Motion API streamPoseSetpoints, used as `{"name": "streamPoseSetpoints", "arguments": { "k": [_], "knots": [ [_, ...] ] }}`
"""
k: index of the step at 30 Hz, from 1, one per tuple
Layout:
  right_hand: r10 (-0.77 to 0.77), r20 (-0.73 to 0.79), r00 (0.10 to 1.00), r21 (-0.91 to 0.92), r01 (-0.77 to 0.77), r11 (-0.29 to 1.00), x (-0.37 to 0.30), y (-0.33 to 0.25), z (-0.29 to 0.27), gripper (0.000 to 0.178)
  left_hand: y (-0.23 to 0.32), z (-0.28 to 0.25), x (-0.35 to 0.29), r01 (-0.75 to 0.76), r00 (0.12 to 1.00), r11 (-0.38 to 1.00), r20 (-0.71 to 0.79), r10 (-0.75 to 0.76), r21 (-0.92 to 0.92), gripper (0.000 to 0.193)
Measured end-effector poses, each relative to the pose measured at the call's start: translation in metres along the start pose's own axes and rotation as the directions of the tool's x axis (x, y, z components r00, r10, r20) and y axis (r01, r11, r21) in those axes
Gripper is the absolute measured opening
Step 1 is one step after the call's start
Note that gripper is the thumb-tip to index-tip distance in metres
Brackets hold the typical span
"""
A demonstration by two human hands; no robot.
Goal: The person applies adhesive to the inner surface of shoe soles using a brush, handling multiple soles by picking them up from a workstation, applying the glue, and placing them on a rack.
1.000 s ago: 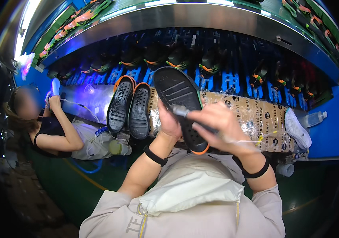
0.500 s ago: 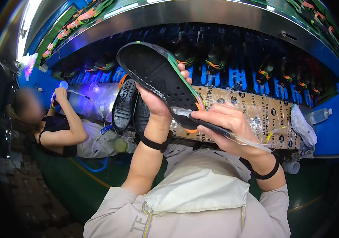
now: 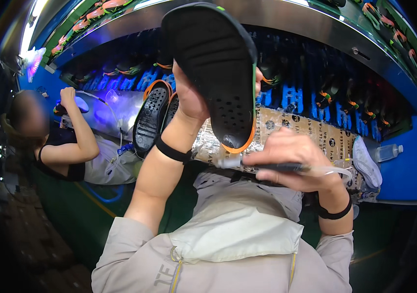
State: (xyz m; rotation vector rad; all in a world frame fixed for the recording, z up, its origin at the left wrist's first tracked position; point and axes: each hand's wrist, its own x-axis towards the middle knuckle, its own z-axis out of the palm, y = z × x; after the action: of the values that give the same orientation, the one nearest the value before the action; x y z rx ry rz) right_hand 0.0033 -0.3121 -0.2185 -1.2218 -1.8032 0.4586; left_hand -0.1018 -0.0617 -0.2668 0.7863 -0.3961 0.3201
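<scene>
My left hand (image 3: 191, 93) grips a black shoe sole (image 3: 213, 73) from behind, its thumb side on the left edge and fingertips past the right edge. The sole stands nearly upright with its holed heel end down, an orange rim at the heel and green along one side. In my right hand (image 3: 296, 158) is a black-handled brush (image 3: 281, 167) with a pale, blurred tip and a clear tube running back from it. The brush tip sits just below the heel, apart from it. Two more black soles (image 3: 151, 117) with orange rims stand left of my left wrist, one partly hidden.
A bench covered in printed brown paper and clear film (image 3: 311, 134) lies beyond my hands. At the right are a white shoe-shaped piece (image 3: 366, 163) and a clear bottle (image 3: 389, 153). Blue racks (image 3: 292, 97) carry shoe parts behind. A co-worker (image 3: 69, 146) sits at the left.
The sole has moved up and turned more upright, showing its face more squarely. The brush has come off the heel area and dropped slightly lower. The co-worker's raised hand has shifted a little.
</scene>
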Motion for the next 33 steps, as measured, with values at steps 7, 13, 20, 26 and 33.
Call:
{"name": "streamPoseSetpoints", "arguments": {
  "k": [7,13,20,26,33],
  "knots": [
    [0.048,0.042,0.998,-0.201,-0.039,0.979,0.003,-0.002,-0.002,0.037,0.003,0.004,0.025,0.065,0.994,0.973,-0.104,-0.043,0.222,0.098],
    [0.163,0.027,0.986,-0.309,-0.147,0.940,0.007,0.001,0.002,0.029,0.002,0.015,0.046,0.235,0.972,0.891,-0.106,-0.210,0.388,0.070],
    [0.164,0.044,0.985,-0.311,-0.142,0.940,0.012,0.000,0.001,0.033,-0.002,0.036,0.058,0.502,0.859,0.553,-0.309,-0.408,0.664,0.080],
    [0.142,0.134,0.981,-0.236,-0.107,0.966,0.016,-0.004,-0.008,0.038,-0.002,0.042,0.064,0.516,0.816,0.306,-0.350,-0.461,0.800,0.085],
    [0.108,0.231,0.967,-0.285,-0.039,0.958,0.012,0.004,-0.004,0.036,-0.002,0.024,0.051,0.594,0.801,0.412,-0.461,-0.382,0.691,0.088]
  ]
}}
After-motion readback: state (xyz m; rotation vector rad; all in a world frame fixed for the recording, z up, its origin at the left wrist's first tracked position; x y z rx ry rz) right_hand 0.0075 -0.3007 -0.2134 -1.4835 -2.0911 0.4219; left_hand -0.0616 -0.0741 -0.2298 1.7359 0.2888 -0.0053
